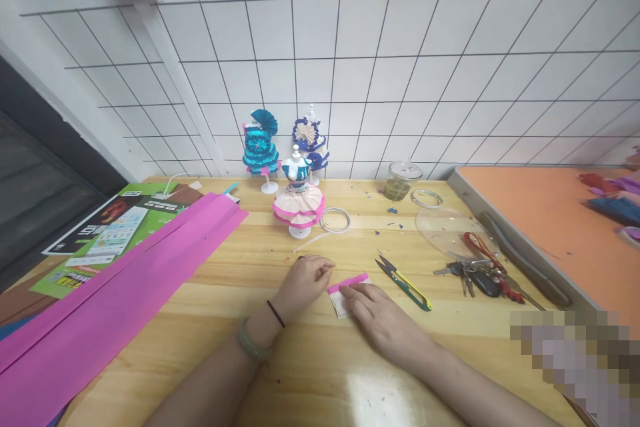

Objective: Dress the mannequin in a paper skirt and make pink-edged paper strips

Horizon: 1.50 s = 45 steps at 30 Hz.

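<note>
On the table in front of me lies a small piece of cream paper with a bright pink edge (338,307), apparently folded. My right hand (387,320) rests over its right part, fingers together and fingertips pressing on the paper, hiding some of it. Just left of the paper is my left hand (306,280), its fingers curled in; whatever they may hold is hidden. Beyond the hands stands a small white dress form in a cream and pink ruffled paper skirt (299,203). Yellow and green thread snips (404,282) lie right of my right hand.
Two more dressed forms, one teal (260,147) and one navy and cream (306,133), stand by the tiled wall. Tape rolls (335,211), a glass jar (399,181) and keys (473,277) lie around. Long pink paper (165,290) covers the left side.
</note>
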Motion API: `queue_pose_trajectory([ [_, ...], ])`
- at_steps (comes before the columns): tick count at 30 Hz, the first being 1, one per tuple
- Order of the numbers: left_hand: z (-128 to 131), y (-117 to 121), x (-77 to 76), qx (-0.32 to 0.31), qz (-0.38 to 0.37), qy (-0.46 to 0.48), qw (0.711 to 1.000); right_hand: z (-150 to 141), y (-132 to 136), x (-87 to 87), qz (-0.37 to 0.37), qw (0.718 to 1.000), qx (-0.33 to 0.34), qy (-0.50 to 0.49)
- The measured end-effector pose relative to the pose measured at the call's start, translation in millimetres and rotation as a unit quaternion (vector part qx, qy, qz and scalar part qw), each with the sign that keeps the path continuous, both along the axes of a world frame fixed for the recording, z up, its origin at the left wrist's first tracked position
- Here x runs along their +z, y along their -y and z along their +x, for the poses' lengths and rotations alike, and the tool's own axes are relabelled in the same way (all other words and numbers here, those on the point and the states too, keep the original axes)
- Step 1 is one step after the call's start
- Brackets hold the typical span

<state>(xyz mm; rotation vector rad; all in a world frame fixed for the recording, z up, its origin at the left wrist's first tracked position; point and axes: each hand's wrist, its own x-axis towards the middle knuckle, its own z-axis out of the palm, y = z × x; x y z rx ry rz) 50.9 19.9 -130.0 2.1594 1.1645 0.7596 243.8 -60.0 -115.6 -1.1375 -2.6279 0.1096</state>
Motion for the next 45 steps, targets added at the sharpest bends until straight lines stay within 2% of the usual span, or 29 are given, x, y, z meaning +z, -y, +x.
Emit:
queue_pose_trajectory([
  [6, -1, -2, -1.3, 0.005, -0.016, 0.026, 1.0, -4, 0, 4.9, -0.024, 1.0, 0.003, -0.012],
  [9, -1, -2, -1.0, 0.005, -0.018, 0.028, 0.999, -4, -2, 5.8, -0.055, 0.996, -0.008, -0.069],
  [13, -1, -2, -1.7, 0.005, -0.018, 0.027, 0.999, 3, -13, 8.5, -0.163, 0.961, -0.086, -0.205],
  [15, -1, -3, -1.8, 0.004, -0.017, 0.027, 0.999, 9, -23, 9.7, -0.183, 0.946, -0.13, -0.235],
  [17, -1, -2, -1.2, 0.003, -0.017, 0.026, 1.0, 14, -33, 9.9, -0.18, 0.949, -0.151, -0.209],
  [21, -1, -2, 0.7, 0.001, -0.015, 0.027, 1.0, 16, -51, 8.1, -0.201, 0.96, -0.147, -0.127],
  [28, -1, -2, -0.2, -0.001, -0.023, 0.034, 0.999, 10, -66, 9.2, -0.26, 0.953, -0.137, -0.075],
  [37, -3, -6, -6.8, 0.011, -0.076, 0.092, 0.993, 16, -59, 21.2, -0.234, 0.953, -0.149, -0.124],
  [45, -2, -8, -13.5, 0.015, -0.1, 0.116, 0.988, 72, -115, 16.3, -0.205, 0.913, -0.302, -0.181],
])
